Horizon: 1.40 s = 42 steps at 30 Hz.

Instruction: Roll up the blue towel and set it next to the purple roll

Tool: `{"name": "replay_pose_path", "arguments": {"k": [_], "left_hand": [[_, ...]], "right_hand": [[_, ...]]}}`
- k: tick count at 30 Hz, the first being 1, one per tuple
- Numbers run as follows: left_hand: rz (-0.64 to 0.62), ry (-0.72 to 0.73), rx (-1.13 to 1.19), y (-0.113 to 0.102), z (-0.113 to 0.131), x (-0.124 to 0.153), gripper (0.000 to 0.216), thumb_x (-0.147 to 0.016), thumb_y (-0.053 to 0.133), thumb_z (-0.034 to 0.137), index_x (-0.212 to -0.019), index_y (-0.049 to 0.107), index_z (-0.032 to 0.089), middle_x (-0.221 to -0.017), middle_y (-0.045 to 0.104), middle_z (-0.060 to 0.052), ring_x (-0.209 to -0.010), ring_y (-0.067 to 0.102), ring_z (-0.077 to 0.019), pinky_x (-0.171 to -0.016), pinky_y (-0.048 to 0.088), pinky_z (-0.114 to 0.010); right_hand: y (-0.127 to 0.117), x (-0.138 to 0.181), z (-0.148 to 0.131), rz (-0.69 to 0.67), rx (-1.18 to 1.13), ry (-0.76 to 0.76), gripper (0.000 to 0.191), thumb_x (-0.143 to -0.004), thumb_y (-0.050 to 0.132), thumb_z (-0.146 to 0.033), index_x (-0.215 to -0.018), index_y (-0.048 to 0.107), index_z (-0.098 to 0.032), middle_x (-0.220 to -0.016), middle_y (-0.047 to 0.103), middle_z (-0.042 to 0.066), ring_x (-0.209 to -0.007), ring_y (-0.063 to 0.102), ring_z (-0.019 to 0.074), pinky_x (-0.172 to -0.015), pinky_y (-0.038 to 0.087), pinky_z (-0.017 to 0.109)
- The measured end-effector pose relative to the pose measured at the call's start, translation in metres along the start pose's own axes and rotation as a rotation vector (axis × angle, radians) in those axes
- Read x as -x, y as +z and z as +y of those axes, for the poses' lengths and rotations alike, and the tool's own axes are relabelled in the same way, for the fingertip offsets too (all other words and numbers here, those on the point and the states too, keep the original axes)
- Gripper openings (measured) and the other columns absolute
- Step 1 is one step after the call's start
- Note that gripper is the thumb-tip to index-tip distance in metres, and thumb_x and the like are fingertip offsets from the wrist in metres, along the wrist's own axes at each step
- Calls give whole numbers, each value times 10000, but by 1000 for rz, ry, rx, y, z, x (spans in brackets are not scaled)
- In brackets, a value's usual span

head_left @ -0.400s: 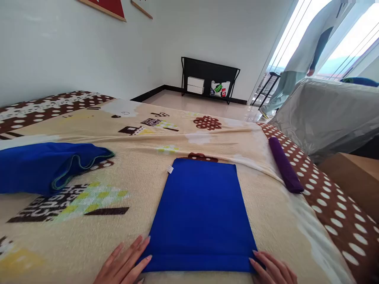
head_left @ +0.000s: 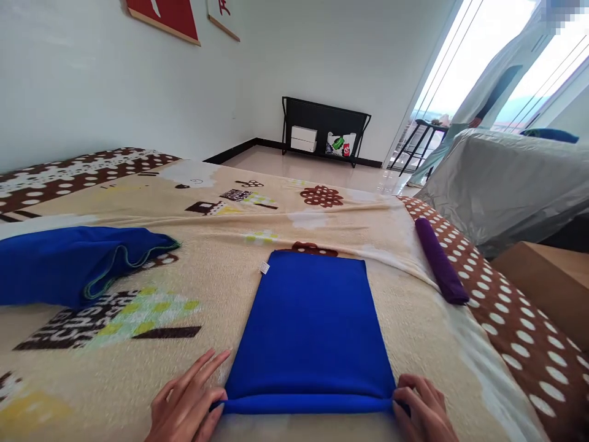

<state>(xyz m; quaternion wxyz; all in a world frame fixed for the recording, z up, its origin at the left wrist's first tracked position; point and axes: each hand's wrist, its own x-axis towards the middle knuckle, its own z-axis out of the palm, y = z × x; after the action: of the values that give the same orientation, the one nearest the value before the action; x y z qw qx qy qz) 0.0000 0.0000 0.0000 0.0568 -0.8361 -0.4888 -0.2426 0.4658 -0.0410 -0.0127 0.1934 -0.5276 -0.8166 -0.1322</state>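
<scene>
Cloth, bright blue and folded flat, lies in front of me near the close edge of the bed: this blue towel [head_left: 313, 325] looks soft, light and floppy. I think it will bend and roll easily, and it will not break. Its near edge is already curled up into a little roll. The best places to hold it seem to be the two ends of that roll, and that is where I have it now.

My left hand [head_left: 186, 402] pinches the left end of the roll with thumb and fingers [head_left: 209, 363], the other fingers spread on the blanket. My right hand [head_left: 423, 408] has its fingers bent and closed on the right end. A small white tag [head_left: 264, 267] sticks out at the towel's far left corner.

Under it all is the fuzzy tan blanket [head_left: 138, 368] with pictures on it. It may grip the towel a bit, so I guess the towel will not slide much.

Toward the left edge of the bed sits a crumpled blue cloth [head_left: 73, 261], well apart. Along the right edge lies a rolled purple towel [head_left: 439, 261], also apart. Nothing sits on my towel or blocks it.

Past the bed are a black rack [head_left: 324, 129] by the wall, a grey cover [head_left: 506, 184], and a person [head_left: 488, 92] by the window.
</scene>
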Motion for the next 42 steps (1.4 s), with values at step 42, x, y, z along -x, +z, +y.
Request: {"name": "replay_pose_path", "arguments": {"k": [42], "left_hand": [[113,308,-177,40,93,-60,488,-882,463,189,-1356,568,136,-1372,631,-39,-1292,559,-160,-1169,281,-299]], "right_hand": [[44,-76,-128,163,-3,8,605,-992,377,-276,-1571,220,-195,-1379,595,6,-1245,598,166,-1030,432,341]]}}
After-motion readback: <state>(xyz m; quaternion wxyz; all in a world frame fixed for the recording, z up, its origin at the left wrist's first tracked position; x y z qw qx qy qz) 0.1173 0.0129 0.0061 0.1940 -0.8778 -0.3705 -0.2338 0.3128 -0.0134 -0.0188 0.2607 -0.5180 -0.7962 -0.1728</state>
